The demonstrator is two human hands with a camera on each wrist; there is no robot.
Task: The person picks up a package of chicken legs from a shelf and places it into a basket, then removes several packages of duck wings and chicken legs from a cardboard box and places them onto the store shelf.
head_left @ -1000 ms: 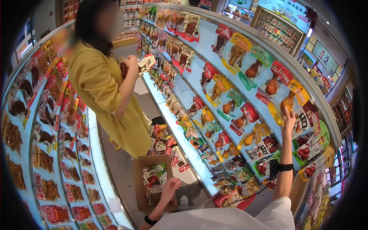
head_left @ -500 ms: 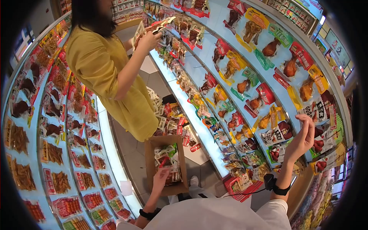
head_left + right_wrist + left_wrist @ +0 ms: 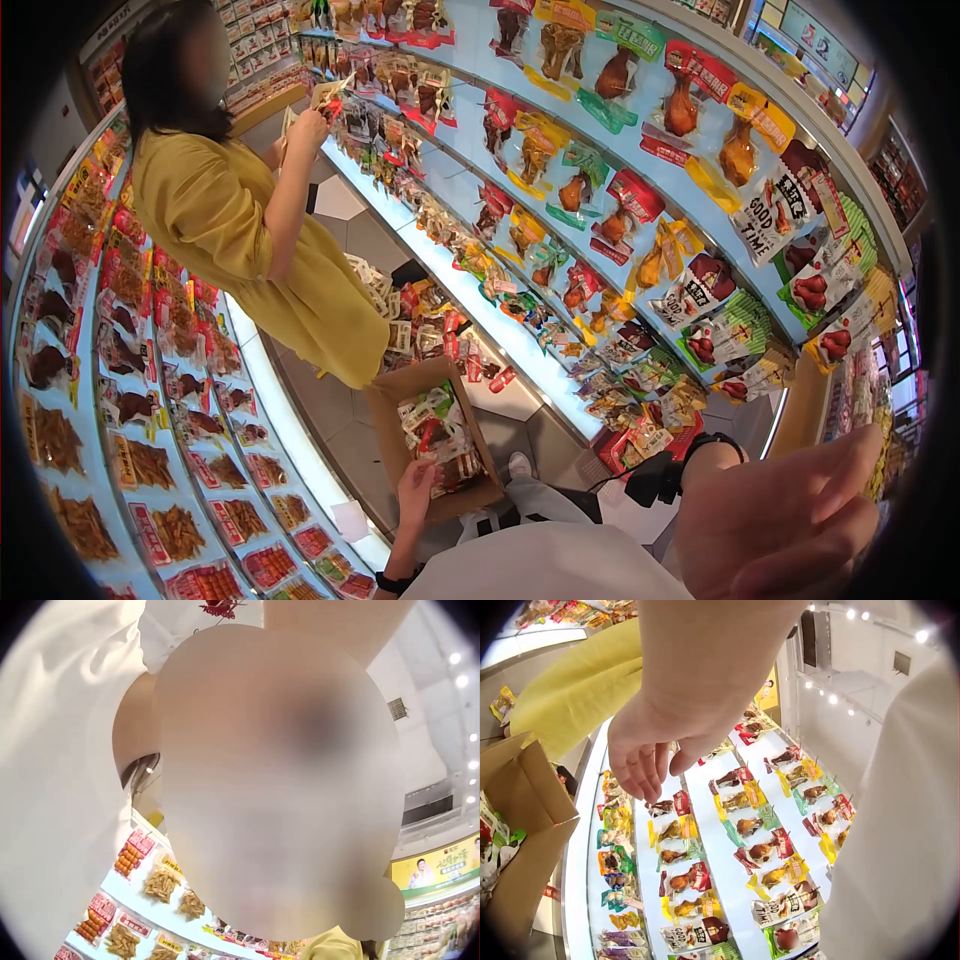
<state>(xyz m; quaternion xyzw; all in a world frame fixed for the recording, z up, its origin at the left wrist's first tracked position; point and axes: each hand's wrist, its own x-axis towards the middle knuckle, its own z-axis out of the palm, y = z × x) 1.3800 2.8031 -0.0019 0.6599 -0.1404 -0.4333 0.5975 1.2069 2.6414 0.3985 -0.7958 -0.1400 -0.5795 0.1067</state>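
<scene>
My right hand (image 3: 780, 510) is raised near the head camera at the lower right, its fingers loosely bent and nothing visible in them. Behind it, the sloping shelf holds a yellow-topped chicken drumstick pack (image 3: 738, 150) and a white "GOOD TIME" pack (image 3: 775, 215). Low in front of my body hangs my left hand (image 3: 418, 490), fingers relaxed, overlapping the near left side of a cardboard box (image 3: 385, 425). Several snack packs (image 3: 440, 430) lie in that box. In the left wrist view the same hand (image 3: 652, 742) droops empty, with drumstick packs (image 3: 686, 881) beyond it. Blurring hides much of the right wrist view.
A person in a yellow dress (image 3: 230, 240) stands in the aisle, holding packets (image 3: 325, 100). Loose packs (image 3: 430, 315) lie on the floor beyond the box. A red basket (image 3: 685, 440) stands by the right shelf's foot. Another stocked shelf (image 3: 150, 420) lines the left.
My right hand has left the yellow-topped drumstick pack and come back toward my body. My left hand stays low by the box. The person in yellow has raised the packets, then lowered them somewhat.
</scene>
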